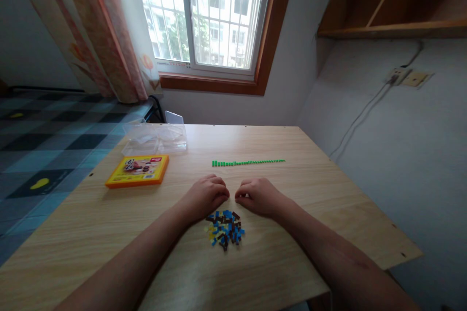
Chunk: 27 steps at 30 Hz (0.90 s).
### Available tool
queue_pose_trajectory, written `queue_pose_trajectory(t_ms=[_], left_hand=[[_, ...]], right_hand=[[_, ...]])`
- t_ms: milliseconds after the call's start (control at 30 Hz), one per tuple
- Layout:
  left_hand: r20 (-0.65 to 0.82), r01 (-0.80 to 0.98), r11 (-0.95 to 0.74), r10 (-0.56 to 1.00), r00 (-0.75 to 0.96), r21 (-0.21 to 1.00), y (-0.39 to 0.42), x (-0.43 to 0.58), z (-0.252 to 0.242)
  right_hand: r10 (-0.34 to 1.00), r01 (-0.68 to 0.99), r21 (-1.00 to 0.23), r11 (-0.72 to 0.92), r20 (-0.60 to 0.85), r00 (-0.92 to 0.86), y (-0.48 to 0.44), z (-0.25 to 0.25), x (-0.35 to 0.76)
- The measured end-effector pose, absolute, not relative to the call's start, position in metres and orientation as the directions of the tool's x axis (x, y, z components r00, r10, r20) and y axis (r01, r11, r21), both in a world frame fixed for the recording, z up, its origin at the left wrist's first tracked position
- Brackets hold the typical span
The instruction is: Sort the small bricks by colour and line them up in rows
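A small heap of toy building bricks (pixel 226 226) in blue, brown and yellow lies on the wooden table, just on the near side of my hands. My left hand (pixel 209 196) rests above the heap's left side, fingers curled and pressed together. Opposite it, a short gap away, my right hand (pixel 260 197) has thumb and fingers bent into a pinch. Whether either hand holds a small piece is hidden. Beyond both hands runs a long row of green bricks (pixel 248 163), larger at the left end and smaller toward the right.
To the left lies a flat orange-yellow box (pixel 137 171) with a printed label. Behind it stands a clear plastic case (pixel 155 137), its lid raised. The wooden table (pixel 292 262) ends near the wall at the right. A checked bed (pixel 47 146) is at the left.
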<state>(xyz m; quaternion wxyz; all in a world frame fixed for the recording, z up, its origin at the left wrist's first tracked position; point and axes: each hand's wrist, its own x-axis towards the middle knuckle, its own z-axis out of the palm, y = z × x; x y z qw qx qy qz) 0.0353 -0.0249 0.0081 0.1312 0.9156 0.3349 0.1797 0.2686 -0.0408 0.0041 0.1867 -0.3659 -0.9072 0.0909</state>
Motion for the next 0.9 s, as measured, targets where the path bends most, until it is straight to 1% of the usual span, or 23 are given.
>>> queue_pose_trajectory(t_ms=[100,200,267,333,367,400,500,567,633,767,900], left_hand=[[0.244,0.569,-0.74,0.663,0.708,0.359,-0.022,0.033,0.006],[0.234,0.591,-0.723,0.682,0.693,0.358,-0.02,0.03,0.005],[0.224,0.609,-0.703,0.702,0.676,0.367,-0.019,0.028,0.005],[0.217,0.622,-0.688,0.717,0.663,0.374,-0.018,0.026,0.005],[0.214,0.626,-0.684,0.721,0.659,0.376,-0.018,0.026,0.005],[0.211,0.628,-0.681,0.723,0.657,0.378,-0.017,0.025,0.005],[0.206,0.622,-0.677,0.724,0.658,0.392,-0.016,0.024,0.004],[0.207,0.612,-0.674,0.724,0.658,0.413,-0.015,0.024,0.003],[0.212,0.601,-0.663,0.731,0.649,0.447,-0.015,0.023,0.002],[0.216,0.577,-0.638,0.745,0.631,0.51,-0.015,0.022,0.002],[0.215,0.563,-0.638,0.739,0.638,0.524,-0.013,0.022,0.001]], right_hand=[[0.706,0.63,-0.32,0.707,0.287,-0.647,-0.034,0.005,0.276],[0.781,0.696,-0.356,0.624,0.32,-0.536,-0.015,0.009,0.307],[0.864,0.801,-0.35,0.486,0.329,-0.381,0.001,0.012,0.34],[0.937,0.899,-0.36,0.248,0.324,-0.128,0.016,0.011,0.377],[0.951,0.916,-0.386,0.109,0.309,0.018,0.022,0.009,0.394],[0.946,0.918,-0.394,0.029,0.307,0.102,0.027,0.006,0.409],[0.925,0.907,-0.407,-0.112,0.29,0.244,0.033,-0.008,0.434],[0.92,0.897,-0.412,-0.158,0.268,0.285,0.035,-0.018,0.438],[0.92,0.891,-0.421,-0.17,0.256,0.296,0.038,-0.024,0.436],[0.929,0.879,-0.454,-0.146,0.243,0.28,0.044,-0.03,0.431],[0.933,0.861,-0.494,-0.122,0.238,0.269,0.047,-0.032,0.434]])
